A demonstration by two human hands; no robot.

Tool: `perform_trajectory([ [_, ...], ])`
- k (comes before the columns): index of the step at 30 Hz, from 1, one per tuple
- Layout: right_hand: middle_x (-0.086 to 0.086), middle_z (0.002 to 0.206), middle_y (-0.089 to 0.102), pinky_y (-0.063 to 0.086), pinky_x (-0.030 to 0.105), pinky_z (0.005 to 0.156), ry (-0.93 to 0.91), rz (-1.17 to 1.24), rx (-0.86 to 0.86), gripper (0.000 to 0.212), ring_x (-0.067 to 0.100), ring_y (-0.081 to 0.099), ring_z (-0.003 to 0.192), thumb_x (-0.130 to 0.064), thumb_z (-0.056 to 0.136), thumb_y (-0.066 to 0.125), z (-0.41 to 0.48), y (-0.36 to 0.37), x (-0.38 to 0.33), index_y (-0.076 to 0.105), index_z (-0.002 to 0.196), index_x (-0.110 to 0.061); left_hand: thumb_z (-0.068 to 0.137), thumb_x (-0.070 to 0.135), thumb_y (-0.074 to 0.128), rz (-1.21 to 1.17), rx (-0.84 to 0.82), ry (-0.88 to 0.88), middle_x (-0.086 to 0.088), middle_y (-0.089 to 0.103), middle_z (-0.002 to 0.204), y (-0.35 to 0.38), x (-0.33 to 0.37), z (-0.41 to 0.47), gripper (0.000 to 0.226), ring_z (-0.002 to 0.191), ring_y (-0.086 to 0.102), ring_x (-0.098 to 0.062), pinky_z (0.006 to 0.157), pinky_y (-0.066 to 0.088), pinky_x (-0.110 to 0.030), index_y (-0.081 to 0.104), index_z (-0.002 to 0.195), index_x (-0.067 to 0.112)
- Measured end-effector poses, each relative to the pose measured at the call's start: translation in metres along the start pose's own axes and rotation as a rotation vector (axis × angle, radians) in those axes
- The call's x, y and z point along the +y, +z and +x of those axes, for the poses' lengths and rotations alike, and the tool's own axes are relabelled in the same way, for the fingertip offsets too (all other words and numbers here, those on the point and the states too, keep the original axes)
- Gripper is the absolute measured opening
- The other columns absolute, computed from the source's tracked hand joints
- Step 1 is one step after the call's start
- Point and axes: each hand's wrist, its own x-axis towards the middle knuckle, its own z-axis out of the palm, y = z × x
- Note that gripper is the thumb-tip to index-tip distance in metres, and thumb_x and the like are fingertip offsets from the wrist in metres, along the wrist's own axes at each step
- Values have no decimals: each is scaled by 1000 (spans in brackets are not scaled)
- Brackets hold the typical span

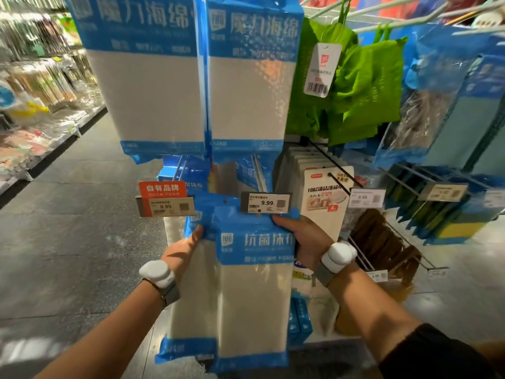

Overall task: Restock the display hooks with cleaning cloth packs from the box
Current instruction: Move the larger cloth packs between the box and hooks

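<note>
Fingers of left hand (pixel 188 246) pinch the left header edge, and those of right hand (pixel 303 236) curl round the right edge, of the blue-and-white plastic cleaning cloth pack (pixel 254 296). Both forearms are raised. Pack top touches the grey-framed price tag (pixel 266 202); grey aisle floor (pixel 68 242) lies open to the left.
</note>
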Motion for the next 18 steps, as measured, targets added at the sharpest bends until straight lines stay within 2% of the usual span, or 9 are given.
perform_trajectory([
  [3,16,113,75,61,46,86,-85,6,7,30,29,74,99,-16,91,67,-1,-2,-8,68,121,-11,52,92,72,81,26,25,-8,75,119,-7,-6,12,98,112,69,-35,104,51,-56,70,123,26],
  [7,14,105,77,63,42,79,-162,62,31,16,27,76,91,-17,90,66,2,0,-17,78,100,-13,53,98,63,187,54,-2,-10,74,123,-16,-19,33,95,117,66,-40,104,50,-60,71,121,32],
  [10,18,108,75,63,43,77,-147,55,68,19,30,75,94,-14,92,65,7,-1,-19,74,107,-7,53,100,60,233,54,-14,-12,73,122,-16,-19,36,98,114,66,-41,103,49,-61,70,119,29],
  [13,18,107,76,62,41,75,-133,-17,93,24,30,76,92,-14,92,67,9,0,-20,72,113,-5,54,98,63,235,52,17,-11,77,112,-7,-10,21,92,107,70,-40,100,52,-61,74,110,27],
  [18,17,102,77,62,45,81,-125,-60,112,14,32,76,93,-10,94,63,10,0,-28,74,103,-7,56,95,65,230,103,48,-20,77,99,-5,-10,14,88,103,69,-49,95,54,-66,76,99,19],
])
